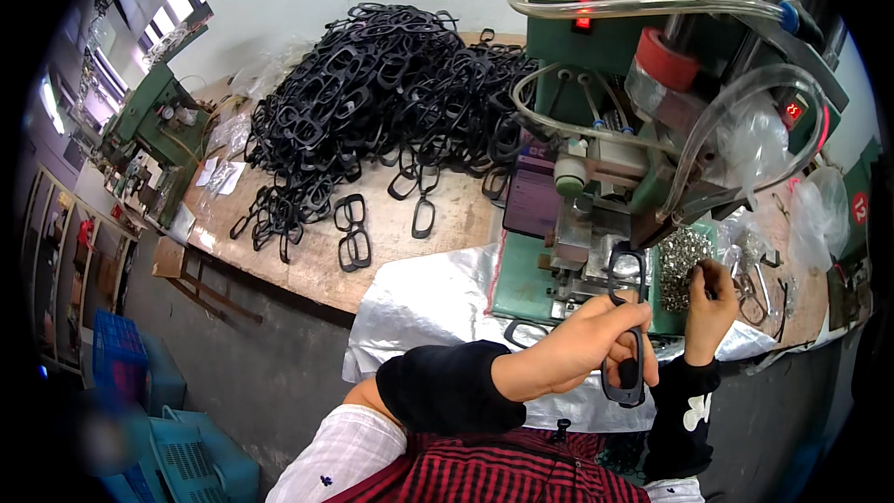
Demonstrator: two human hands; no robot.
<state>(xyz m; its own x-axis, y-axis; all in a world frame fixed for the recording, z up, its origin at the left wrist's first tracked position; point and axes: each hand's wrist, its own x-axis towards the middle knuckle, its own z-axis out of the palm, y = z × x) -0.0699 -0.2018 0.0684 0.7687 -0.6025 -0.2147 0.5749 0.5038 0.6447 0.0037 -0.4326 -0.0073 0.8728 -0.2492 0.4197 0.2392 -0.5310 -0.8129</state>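
Note:
My left hand is closed around the bridge of a black eyeglass frame, held upright in front of the green machine. One rim stands above my fingers and the other hangs below them. At the right edge of a heap of small shiny metal parts, my right hand has its thumb and fingertips curled together; whatever is between them is too small to make out. Another black eyeglass frame lies on the silver foil, left of my left wrist.
A large pile of black eyeglass frames covers the back of the wooden table. Close on the right rises the green machine with clear hoses. Plastic bags lie beyond it. Blue crates stand on the floor at left.

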